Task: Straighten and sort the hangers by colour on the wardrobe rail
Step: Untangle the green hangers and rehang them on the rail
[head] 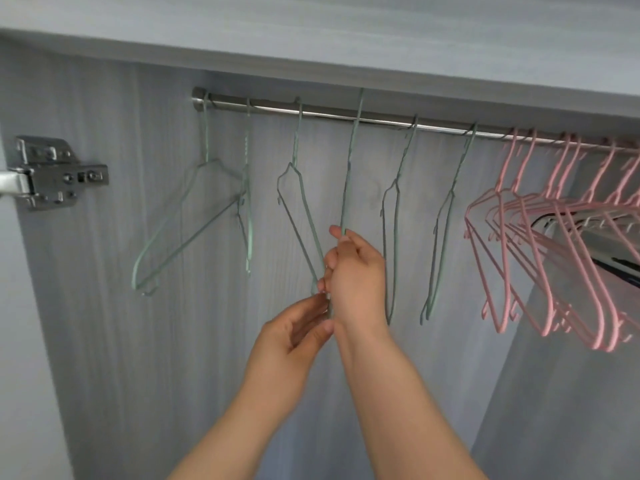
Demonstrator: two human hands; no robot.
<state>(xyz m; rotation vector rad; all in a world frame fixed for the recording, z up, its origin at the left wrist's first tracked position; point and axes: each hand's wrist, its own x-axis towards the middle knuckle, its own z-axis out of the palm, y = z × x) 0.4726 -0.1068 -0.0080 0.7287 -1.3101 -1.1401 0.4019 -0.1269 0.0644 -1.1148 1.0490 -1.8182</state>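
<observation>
A steel door hinge (59, 173) sits far left. Thin mint-green wire hangers (194, 209) hang spread along the round metal wardrobe rail (329, 114). The left hand (294, 330) pinches the bottom of the middle green hanger (349, 174), and the right hand (356, 271) grips it just above. Pink wire hangers (540, 265) crowd the rail's right end.

Green hangers (297, 133) left, pink hangers (568, 216) right, on rail (329, 114).

Six green hangers (351, 150) and at least six pink hangers (557, 216) hang on one rail (329, 114), beside one hinge (55, 171).
</observation>
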